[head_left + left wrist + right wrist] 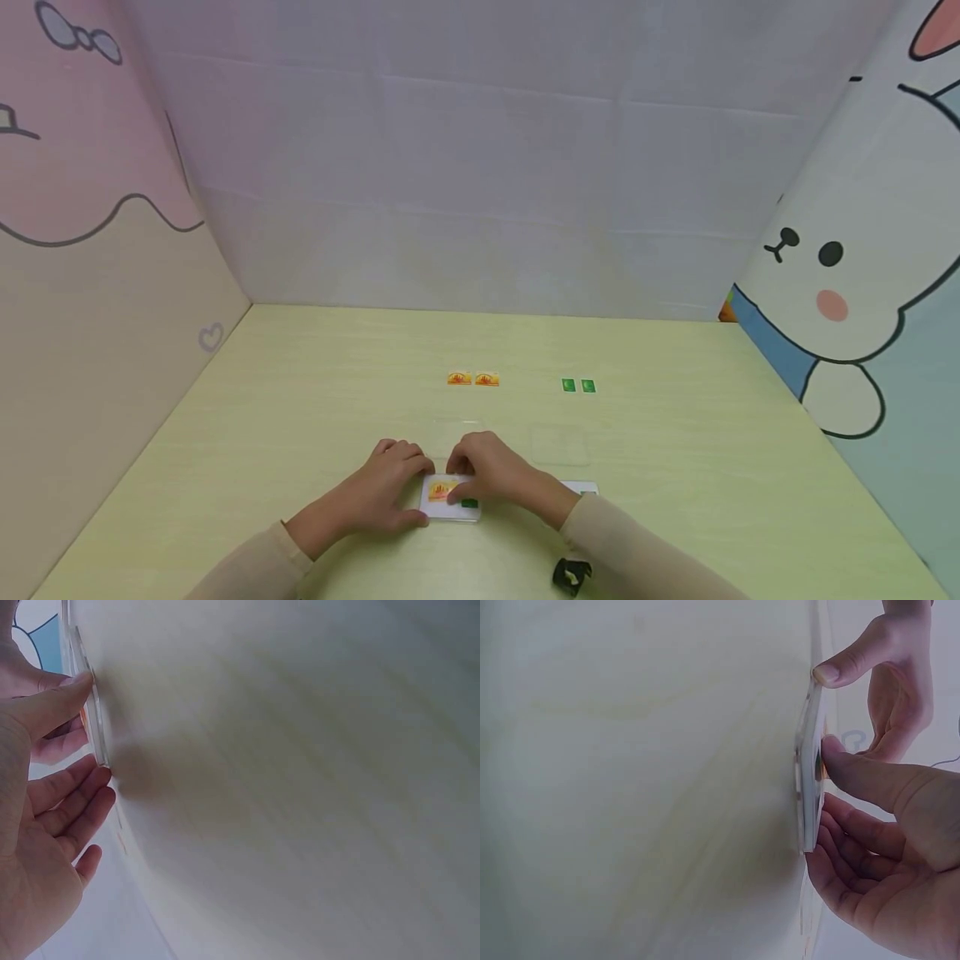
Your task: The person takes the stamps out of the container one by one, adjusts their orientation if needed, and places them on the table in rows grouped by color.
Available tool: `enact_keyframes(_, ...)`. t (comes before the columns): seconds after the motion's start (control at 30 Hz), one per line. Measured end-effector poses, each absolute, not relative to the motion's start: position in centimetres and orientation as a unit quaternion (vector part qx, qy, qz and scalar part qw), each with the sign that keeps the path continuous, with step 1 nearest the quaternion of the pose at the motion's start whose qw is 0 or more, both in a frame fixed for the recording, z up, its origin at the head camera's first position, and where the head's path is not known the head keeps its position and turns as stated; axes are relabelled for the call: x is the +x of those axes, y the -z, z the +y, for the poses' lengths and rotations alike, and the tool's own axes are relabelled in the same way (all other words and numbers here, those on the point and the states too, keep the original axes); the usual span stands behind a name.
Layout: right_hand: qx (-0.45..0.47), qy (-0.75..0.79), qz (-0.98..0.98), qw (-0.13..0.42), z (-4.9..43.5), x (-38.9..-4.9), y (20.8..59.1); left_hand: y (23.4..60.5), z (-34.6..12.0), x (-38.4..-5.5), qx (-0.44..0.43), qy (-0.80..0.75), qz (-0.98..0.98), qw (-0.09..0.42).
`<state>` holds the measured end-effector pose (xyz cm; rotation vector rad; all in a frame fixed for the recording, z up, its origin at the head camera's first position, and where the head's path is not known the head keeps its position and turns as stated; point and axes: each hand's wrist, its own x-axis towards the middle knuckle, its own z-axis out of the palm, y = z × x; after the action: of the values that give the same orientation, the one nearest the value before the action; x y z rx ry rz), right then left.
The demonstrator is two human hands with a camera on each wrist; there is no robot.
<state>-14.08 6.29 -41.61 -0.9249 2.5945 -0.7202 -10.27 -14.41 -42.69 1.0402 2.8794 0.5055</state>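
A white card in a clear flat case (453, 512) lies in front of me, with an orange-yellow stamp-like piece (438, 490) and a green one (469, 503) on its face. My left hand (386, 492) holds the case by its left side, thumb at the near corner and fingers at the far corner. In the left wrist view, the case (95, 724) shows edge-on. My right hand (495, 471) grips the case from its far edge, its thumb on the face between the two pieces. The right wrist view shows this thumb (855, 769) on the upper surface of the case.
Further back lie two orange-yellow pieces (472, 379) and two green pieces (578, 386). Clear plastic rectangles (560, 447) lie before them. Another white card (588, 487) is partly behind the right wrist. A black strap-like object (572, 575) lies near the right forearm. Printed walls (480, 167) enclose the table.
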Motion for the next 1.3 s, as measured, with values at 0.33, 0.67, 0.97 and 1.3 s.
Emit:
enact_keyframes(0.33, -0.312, 0.252, 0.903, 0.156, 6.29, -13.94, 41.6, 43.05, -14.41, -10.15, 0.333, -0.164, 0.928, 0.026)
enact_keyframes(0.67, -0.307, 0.257, 0.902, 0.16, 6.12, -14.33, 41.48, 42.74, -14.43, -10.34, 0.331, -0.162, 0.929, 0.034)
enact_keyframes(0.97, -0.304, 0.257, 0.904, 0.159, 6.01, -14.86, 41.23, 42.13, -14.48, -10.95, 0.334, -0.164, 0.928, 0.027)
enact_keyframes(1.3, -0.31, 0.275, 0.897, 0.151, 6.14, -14.78, 41.47, 42.6, -14.39, -10.85, 0.33, -0.164, 0.929, 0.03)
